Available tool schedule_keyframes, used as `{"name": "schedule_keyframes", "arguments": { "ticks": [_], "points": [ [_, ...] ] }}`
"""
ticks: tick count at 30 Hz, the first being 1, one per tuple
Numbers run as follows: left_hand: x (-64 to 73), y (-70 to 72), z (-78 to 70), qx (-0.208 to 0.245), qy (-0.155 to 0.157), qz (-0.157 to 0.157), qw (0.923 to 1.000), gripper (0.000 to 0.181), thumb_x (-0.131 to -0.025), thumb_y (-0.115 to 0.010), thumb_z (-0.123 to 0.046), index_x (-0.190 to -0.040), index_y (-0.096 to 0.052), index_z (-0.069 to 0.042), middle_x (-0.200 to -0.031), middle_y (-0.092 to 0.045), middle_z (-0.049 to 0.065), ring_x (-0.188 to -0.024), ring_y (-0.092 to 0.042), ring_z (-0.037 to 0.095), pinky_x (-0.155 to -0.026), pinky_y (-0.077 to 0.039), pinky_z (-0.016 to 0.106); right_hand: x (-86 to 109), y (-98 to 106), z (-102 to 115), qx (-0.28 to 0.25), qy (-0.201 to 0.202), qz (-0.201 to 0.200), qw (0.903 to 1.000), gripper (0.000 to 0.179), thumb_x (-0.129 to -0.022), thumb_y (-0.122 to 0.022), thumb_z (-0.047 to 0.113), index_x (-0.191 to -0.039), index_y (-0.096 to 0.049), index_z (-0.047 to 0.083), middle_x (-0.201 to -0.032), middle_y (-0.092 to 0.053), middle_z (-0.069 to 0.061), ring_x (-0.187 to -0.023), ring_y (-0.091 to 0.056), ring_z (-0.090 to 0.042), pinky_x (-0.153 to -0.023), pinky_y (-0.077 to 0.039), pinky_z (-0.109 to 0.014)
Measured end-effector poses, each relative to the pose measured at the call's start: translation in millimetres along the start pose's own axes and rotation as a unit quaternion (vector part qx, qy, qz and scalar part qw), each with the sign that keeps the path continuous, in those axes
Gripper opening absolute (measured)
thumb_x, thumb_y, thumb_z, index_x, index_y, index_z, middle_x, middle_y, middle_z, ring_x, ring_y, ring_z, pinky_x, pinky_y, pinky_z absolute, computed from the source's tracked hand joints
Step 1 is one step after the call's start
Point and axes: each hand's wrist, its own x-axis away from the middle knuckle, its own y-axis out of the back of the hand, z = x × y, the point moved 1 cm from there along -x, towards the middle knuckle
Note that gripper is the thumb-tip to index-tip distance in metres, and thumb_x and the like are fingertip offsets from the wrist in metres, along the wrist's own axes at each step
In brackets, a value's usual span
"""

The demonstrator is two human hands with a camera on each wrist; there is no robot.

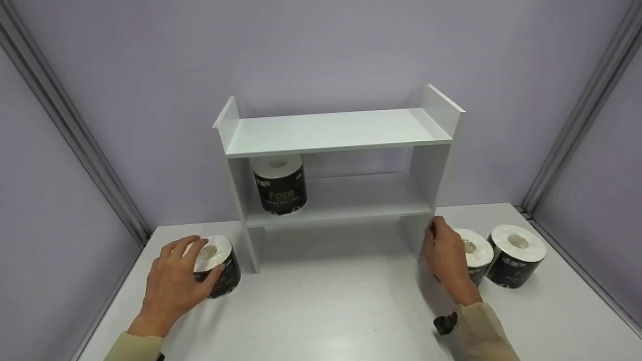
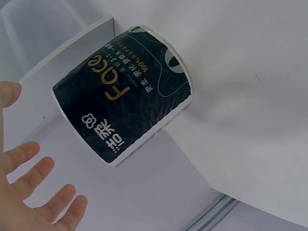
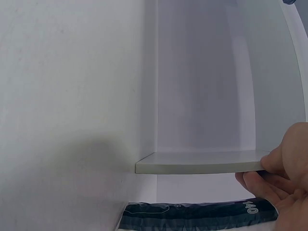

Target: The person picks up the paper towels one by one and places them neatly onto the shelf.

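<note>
We see the paper roll (image 1: 231, 271) standing on the table (image 1: 331, 311), just left of the shelf (image 1: 333, 131) and just beside our left hand (image 1: 175, 278). From that hand it lies to the right, between the palm and the shelf's left side panel. Its long axis runs upright, the core hole facing up near our fingertips. The left hand is plainly the nearer one; our right hand (image 1: 448, 258) is well apart, over at the shelf's other side.

We have the left hand spread wide and holding nothing: in the head view its fingers and thumb overlap the roll, but the left wrist view shows a gap between them and the wrapper. Our right hand pinches the front edge of the shelf's right side panel, thumb on the inner face, fingers on the outer.

The roll looks short and stout, with a dark wrapper and white ends. We read "Face" in gold on its side, with white characters and a small flower-like mark toward the top.

We find a similar roll (image 1: 281, 193) at the left end of the middle board, and two more rolls (image 1: 516, 255) upright on the table beyond our right hand, which partly hides one of them.
</note>
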Motion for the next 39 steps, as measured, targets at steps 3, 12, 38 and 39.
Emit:
{"name": "schedule_keyframes", "arguments": {
  "ticks": [3, 12, 38, 39],
  "points": [
    [3.4, -2.2, 1.9, -0.005, 0.003, 0.005, 1.0000, 0.059, -0.084, -0.089, -0.039, -0.129, -0.072, -0.005, -0.132, -0.069, 0.019, -0.121, -0.062, 0.051, -0.082, -0.056, 0.073, 0.3, -0.5, -0.4, -0.003, -0.001, 0.001, 1.0000, 0.011, -0.107, -0.058, 0.000, -0.115, -0.062, -0.005, -0.096, -0.073, -0.022, -0.080, -0.070, -0.034, -0.068, -0.054, -0.047],
    [13.1, -10.8, 5.4, -0.001, 0.024, 0.034, 0.9992, 0.059, -0.086, -0.088, -0.039, -0.132, -0.070, -0.006, -0.135, -0.067, 0.020, -0.118, -0.063, 0.056, -0.082, -0.055, 0.075, 0.1, -1.3, -2.1, -0.003, -0.018, 0.017, 0.9997, 0.010, -0.108, -0.057, 0.002, -0.114, -0.061, -0.004, -0.095, -0.072, -0.021, -0.079, -0.068, -0.032, -0.068, -0.053, -0.046],
    [21.8, -22.6, 7.3, 0.027, 0.028, 0.026, 0.9989, 0.060, -0.085, -0.090, -0.032, -0.139, -0.069, -0.014, -0.133, -0.068, 0.017, -0.115, -0.065, 0.055, -0.082, -0.057, 0.072, -0.4, -0.4, -1.7, -0.002, -0.016, 0.015, 0.9998, 0.010, -0.108, -0.057, 0.002, -0.115, -0.061, -0.003, -0.096, -0.072, -0.020, -0.080, -0.069, -0.033, -0.069, -0.054, -0.047],
    [21.9, -22.8, 7.2, 0.027, 0.028, 0.025, 0.9989, 0.060, -0.085, -0.090, -0.032, -0.139, -0.069, -0.013, -0.133, -0.068, 0.017, -0.115, -0.065, 0.055, -0.082, -0.057, 0.072, -0.1, -0.4, -2.1, -0.003, -0.016, 0.016, 0.9997, 0.011, -0.108, -0.056, 0.002, -0.116, -0.061, -0.003, -0.097, -0.072, -0.021, -0.080, -0.069, -0.033, -0.069, -0.054, -0.047]
  ]
}}
